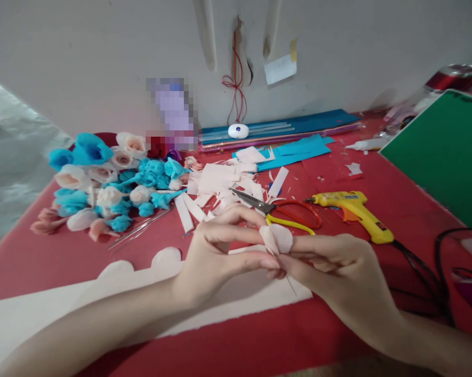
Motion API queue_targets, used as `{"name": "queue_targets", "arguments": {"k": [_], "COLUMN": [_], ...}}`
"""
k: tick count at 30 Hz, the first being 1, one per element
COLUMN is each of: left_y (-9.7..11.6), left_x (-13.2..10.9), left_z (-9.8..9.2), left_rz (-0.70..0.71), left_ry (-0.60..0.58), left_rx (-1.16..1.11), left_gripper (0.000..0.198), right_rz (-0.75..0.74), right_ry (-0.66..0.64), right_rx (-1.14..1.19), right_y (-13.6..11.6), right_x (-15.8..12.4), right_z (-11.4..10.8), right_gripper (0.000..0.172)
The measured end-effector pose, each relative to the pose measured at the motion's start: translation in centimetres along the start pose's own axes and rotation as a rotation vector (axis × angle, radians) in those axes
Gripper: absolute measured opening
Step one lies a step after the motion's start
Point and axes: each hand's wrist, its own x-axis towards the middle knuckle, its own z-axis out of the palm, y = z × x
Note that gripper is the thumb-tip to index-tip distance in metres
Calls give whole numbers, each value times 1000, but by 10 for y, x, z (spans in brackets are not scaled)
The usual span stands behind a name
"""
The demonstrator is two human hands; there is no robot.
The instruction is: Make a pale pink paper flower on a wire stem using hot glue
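The left hand (216,248) and right hand (338,267) pinched a pale petal piece (282,239) between them, a thin wire (291,286) jutting below; a pale sheet (208,309) lay beneath this grip, scissors (259,203) just beyond, a yellow glue gun (355,205) beyond to its right, paper flowers (110,197) farther off to its left
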Motion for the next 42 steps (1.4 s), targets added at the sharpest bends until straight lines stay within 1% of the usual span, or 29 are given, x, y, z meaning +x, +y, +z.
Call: {"name": "queue_targets", "arguments": {"k": [3, 5, 9, 13, 16, 18, 21, 25, 29, 32, 35, 39, 42], "left_y": [3, 4, 4, 4, 5, 5, 5, 4, 3, 3, 4, 3, 2], "left_x": [-2, -3, -6, -7, -6, -6, -5, -6, -6, -6, -6, -7, -6], "left_z": [1, 2, 3, 3, 4, 4, 4, 4, 4, 4, 4, 4, 2], "left_rz": [-10, -10, 20, -29, -12, 0, 9, -38, -98, -79, -83, -177, -196], "left_ry": [-4, 10, 19, 10, 31, 41, 43, 41, 39, 37, 37, 24, -9], "left_rx": [25, 48, 67, 16, 48, 73, 85, 77, 31, 24, 6, -100, -215], "left_gripper": [9, 9, 11, 13, 8, 10, 15, 12, 11, 12, 12, 11, 23], "right_rz": [-46, -66, -132, -173, -188, -201, -202, -174, -100, -77, -76, -53, -17], "right_ry": [42, 62, 89, 138, 133, 138, 139, 131, 62, 31, 30, 46, 27], "right_rx": [-72, -131, -242, -338, -396, -418, -396, -362, -258, -171, -153, -135, -14], "right_y": [2, 3, 4, 4, 5, 6, 5, 2, 2, 3, 3, 0, -2], "right_x": [-3, -5, -7, -7, -8, -8, -8, -5, -3, -3, -3, -1, 1], "right_z": [0, 0, -1, -1, -1, 0, 1, 0, -1, -1, -1, -2, -4], "right_gripper": [26, 26, 18, 8, 6, 5, 7, 8, 11, 11, 12, 12, 11]}}
